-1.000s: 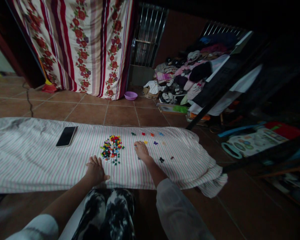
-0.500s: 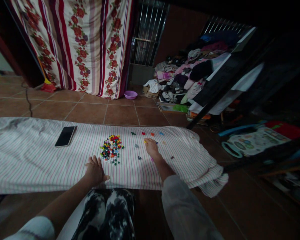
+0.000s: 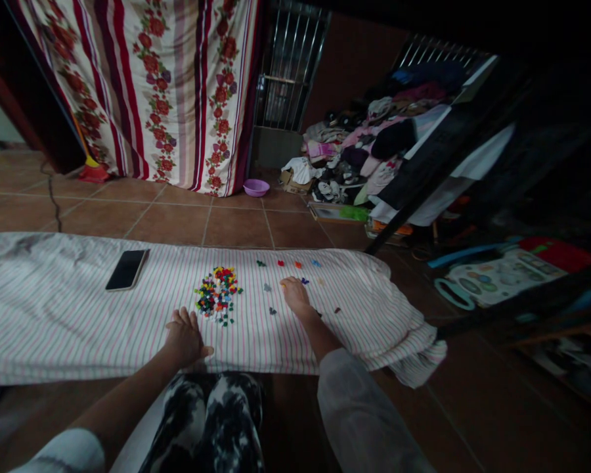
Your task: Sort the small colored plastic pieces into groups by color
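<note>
A heap of small multicoloured pieces lies on the striped cloth. My left hand rests on the cloth just below and left of the heap, fingers spread, holding nothing. Right of the heap, my right hand is low over the cloth with its fingers pinched together; what they hold, if anything, is too small to name. Around it lie small groups: green, red, orange, light blue, dark blue, grey and brown.
A phone lies on the cloth to the left. Beyond the cloth's far edge are a purple basin, a floral curtain and a pile of clothes. A dark slanted bar stands at the right.
My right hand has shifted slightly down and left, and more of the dark blue group now shows. The yellow bit at its fingertips is less distinct. My left hand stays resting.
</note>
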`<state>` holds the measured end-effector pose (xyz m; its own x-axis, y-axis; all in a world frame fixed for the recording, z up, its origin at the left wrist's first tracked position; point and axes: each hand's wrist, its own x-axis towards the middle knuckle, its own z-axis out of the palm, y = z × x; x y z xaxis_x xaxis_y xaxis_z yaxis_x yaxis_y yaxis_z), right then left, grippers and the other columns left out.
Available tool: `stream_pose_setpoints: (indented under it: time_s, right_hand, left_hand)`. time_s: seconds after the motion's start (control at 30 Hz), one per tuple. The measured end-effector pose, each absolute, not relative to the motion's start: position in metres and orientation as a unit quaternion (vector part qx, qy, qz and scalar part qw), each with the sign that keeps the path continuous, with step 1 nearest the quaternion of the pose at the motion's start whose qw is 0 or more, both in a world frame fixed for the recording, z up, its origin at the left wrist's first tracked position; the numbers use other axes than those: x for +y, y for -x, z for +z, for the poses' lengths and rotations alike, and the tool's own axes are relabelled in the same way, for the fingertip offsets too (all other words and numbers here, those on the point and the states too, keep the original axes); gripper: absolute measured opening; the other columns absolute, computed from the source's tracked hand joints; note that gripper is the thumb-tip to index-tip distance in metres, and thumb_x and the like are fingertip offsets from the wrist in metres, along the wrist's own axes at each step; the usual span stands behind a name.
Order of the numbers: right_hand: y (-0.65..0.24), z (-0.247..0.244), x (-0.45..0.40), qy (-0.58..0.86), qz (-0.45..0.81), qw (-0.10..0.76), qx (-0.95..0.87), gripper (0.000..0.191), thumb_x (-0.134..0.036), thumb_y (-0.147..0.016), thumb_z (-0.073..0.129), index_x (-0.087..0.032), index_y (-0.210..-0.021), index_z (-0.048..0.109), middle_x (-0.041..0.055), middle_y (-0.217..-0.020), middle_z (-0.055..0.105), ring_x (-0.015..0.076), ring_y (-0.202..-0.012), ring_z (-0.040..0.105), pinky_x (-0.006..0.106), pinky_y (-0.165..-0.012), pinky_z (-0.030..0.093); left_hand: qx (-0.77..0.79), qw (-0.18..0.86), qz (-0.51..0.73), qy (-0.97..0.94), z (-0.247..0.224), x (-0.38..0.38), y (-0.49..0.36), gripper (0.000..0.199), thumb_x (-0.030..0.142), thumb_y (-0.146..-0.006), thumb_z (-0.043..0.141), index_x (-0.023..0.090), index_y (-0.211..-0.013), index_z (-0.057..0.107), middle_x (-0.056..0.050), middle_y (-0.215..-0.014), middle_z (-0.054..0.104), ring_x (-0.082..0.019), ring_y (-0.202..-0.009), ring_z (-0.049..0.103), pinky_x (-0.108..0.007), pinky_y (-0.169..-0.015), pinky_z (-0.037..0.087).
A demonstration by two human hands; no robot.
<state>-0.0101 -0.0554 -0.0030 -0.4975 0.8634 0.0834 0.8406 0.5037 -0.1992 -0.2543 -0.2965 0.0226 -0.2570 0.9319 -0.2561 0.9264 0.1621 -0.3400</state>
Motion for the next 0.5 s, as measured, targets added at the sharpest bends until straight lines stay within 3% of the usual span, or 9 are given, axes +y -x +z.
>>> stream_pose_setpoints:
  time_s: [0.3,0.5]
  right_hand:
    - [0.005,-0.008,-0.053,0.479,0.098,0.126,-0.863,0.037,-0.004,-0.084,0.046,-0.019,-0.108,0.070,0.0074,-0.109,0.067,0.0160,-0.104,0.057,0.027,-0.095,0.038]
    - [-0.014,-0.004,-0.047,0.514,0.085,0.212,-0.827,0.034,-0.008,-0.084,0.046,-0.018,-0.109,0.068,0.0070,-0.111,0.067,0.0157,-0.104,0.057,0.027,-0.095,0.039]
  left_hand:
    - [-0.760,0.004,0.210,0.615,0.025,-0.298,0.256,0.098,0.070,-0.078,0.041,-0.008,-0.137,0.036,-0.042,-0.137,0.034,-0.056,-0.125,0.038,-0.055,-0.081,0.045]
    - [-0.756,-0.003,0.241,0.609,0.032,-0.297,0.252,0.096,0.069,-0.080,0.039,-0.008,-0.138,0.033,-0.042,-0.138,0.032,-0.056,-0.126,0.036,-0.053,-0.083,0.044]
